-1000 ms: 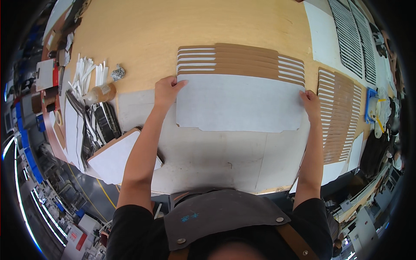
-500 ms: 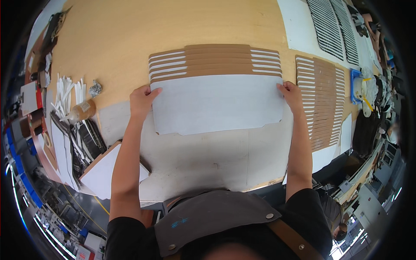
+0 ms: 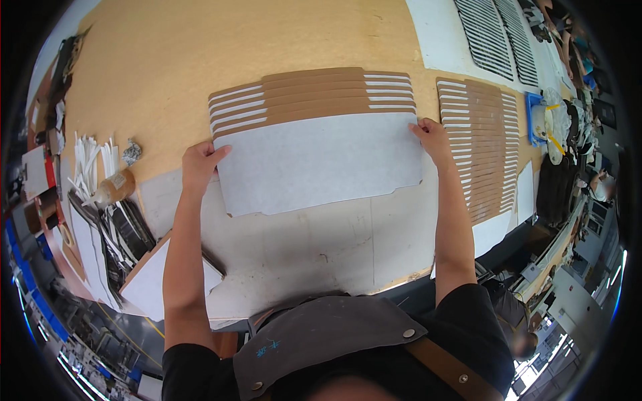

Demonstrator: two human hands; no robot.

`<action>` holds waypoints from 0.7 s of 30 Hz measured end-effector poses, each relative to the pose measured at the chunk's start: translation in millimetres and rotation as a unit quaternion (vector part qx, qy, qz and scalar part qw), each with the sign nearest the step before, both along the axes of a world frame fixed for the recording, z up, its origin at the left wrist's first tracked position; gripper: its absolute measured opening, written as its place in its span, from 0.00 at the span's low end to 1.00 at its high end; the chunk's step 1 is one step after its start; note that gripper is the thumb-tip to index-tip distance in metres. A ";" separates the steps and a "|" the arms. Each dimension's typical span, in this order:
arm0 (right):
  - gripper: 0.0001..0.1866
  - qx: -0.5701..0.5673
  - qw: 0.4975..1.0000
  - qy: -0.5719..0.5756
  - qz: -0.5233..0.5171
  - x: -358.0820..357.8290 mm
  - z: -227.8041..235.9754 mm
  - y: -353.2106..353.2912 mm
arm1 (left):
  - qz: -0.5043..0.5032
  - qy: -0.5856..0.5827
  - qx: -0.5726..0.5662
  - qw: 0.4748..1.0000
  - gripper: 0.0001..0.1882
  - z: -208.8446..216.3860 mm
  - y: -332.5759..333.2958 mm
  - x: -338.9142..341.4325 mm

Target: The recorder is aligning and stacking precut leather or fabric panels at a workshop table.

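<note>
"White panel [image 3: 317, 164]: where is it, and how is it held?"

"Before the person, over the grey work surface [image 3: 301, 250], topmost of a fanned brown stack [image 3: 314, 97]; the left hand [image 3: 200, 164] pinches its left edge, thumb on top, the right hand [image 3: 433, 138] its right edge"

"Why both ends?"

"Probably to keep so wide a sheet square; the stagger likely leaves each striped far edge exposed, as on the second fanned stack [image 3: 487, 157] to the right"

"Brands, writing?"

"Blue handwritten marks [image 3: 269, 349] on the grey apron [image 3: 328, 327], an unreadable label [image 3: 120, 180] on the amber bottle [image 3: 115, 188]; no brand I can make out"
</note>
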State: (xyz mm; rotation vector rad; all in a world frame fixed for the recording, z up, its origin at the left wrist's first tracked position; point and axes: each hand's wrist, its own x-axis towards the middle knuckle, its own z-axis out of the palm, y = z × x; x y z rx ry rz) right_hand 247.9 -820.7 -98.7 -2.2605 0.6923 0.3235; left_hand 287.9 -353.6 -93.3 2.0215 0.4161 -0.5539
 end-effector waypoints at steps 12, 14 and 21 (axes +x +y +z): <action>0.15 0.013 1.000 0.013 -0.002 0.4 -3.0 -3.0 | 0.003 0.001 0.020 1.000 0.15 4.1 -3.3 0.2; 0.15 0.004 1.000 0.011 -0.007 0.0 -1.5 -0.8 | -0.006 -0.019 0.031 0.999 0.15 7.5 -5.4 -0.5; 0.13 0.020 1.000 0.014 -0.018 -0.3 -1.2 -5.0 | -0.025 -0.051 0.054 0.997 0.17 1.6 -4.3 -1.7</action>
